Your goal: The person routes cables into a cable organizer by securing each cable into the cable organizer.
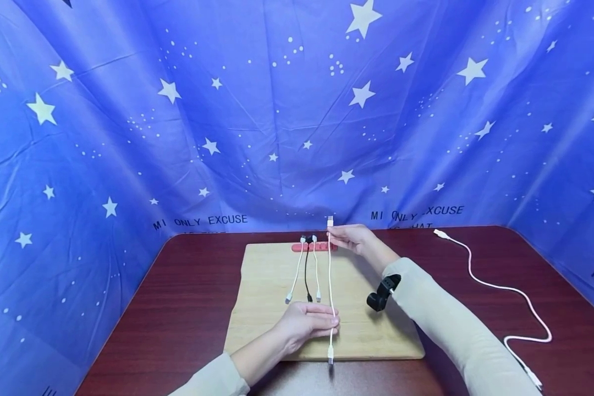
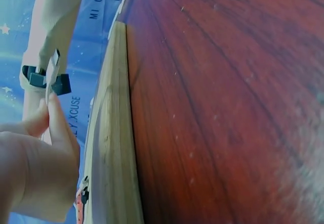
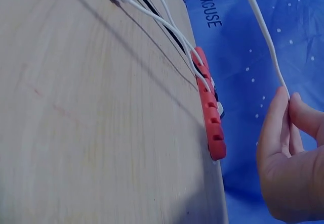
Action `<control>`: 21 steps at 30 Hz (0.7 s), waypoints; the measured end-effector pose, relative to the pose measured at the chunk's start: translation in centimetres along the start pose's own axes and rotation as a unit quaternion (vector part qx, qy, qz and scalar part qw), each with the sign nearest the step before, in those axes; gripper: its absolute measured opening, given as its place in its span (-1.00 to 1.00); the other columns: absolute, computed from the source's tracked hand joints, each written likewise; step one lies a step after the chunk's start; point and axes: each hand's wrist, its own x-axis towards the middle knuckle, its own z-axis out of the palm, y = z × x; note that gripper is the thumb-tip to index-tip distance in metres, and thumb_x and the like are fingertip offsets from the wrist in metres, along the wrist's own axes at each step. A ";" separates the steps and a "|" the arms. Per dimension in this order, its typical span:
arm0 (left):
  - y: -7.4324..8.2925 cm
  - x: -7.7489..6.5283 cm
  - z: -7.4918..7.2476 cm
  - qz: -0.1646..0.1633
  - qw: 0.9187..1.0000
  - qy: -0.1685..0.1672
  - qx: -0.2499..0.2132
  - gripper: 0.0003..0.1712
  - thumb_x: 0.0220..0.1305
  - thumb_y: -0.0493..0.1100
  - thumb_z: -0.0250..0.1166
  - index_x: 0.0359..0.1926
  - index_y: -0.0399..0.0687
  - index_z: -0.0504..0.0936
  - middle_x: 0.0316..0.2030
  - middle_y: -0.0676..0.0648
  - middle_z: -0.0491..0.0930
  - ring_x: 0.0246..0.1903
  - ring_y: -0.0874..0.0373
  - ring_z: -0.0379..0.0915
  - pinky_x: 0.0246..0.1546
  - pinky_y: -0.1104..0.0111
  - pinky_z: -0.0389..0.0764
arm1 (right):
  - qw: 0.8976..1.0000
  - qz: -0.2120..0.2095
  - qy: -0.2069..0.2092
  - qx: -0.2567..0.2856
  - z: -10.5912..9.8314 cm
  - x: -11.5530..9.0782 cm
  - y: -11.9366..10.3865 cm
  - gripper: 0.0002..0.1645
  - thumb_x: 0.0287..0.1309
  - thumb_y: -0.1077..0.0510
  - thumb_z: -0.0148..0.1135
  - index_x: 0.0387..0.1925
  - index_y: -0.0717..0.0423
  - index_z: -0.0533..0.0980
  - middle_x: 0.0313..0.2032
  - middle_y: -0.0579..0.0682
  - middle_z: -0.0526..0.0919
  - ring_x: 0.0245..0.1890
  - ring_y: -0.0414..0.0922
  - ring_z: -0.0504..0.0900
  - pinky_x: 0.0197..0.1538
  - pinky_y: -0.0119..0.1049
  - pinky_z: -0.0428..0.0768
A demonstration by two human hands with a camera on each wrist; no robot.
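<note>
A white USB cable (image 1: 330, 275) is stretched lengthwise between my hands above the wooden board. My right hand (image 1: 355, 240) pinches it between thumb and fingers near its far plug, beyond the board's far edge. My left hand (image 1: 302, 325) pinches it close to the near plug, which hangs over the board's front edge. Along the far edge sits a red cable holder (image 3: 210, 107) with notches. In its left part lie a white cable (image 1: 297, 269), a black cable (image 1: 306, 272) and another white cable (image 1: 316, 269); the notches at its right end show bare in the right wrist view.
The light wooden board (image 1: 376, 330) lies on a dark red-brown table (image 1: 178, 313). To the right, another white cable (image 1: 505, 287) curves along the tabletop beside my right forearm. A blue star-patterned curtain (image 1: 277, 110) encloses the back and sides.
</note>
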 end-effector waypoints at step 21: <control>-0.5 -0.1 0.6 0.018 0.992 0.122 -0.037 -0.61 0.03 -0.50 0.34 -0.05 -0.50 0.58 -0.25 -0.32 0.71 -0.37 0.15 0.72 -0.21 0.37 0.74 | 0.997 0.049 -0.042 0.035 -0.6 1.7 -0.4 -0.71 0.35 0.28 0.02 -0.48 0.12 0.56 -0.49 -0.08 0.63 -0.44 -0.30 0.59 -0.26 -0.59 0.66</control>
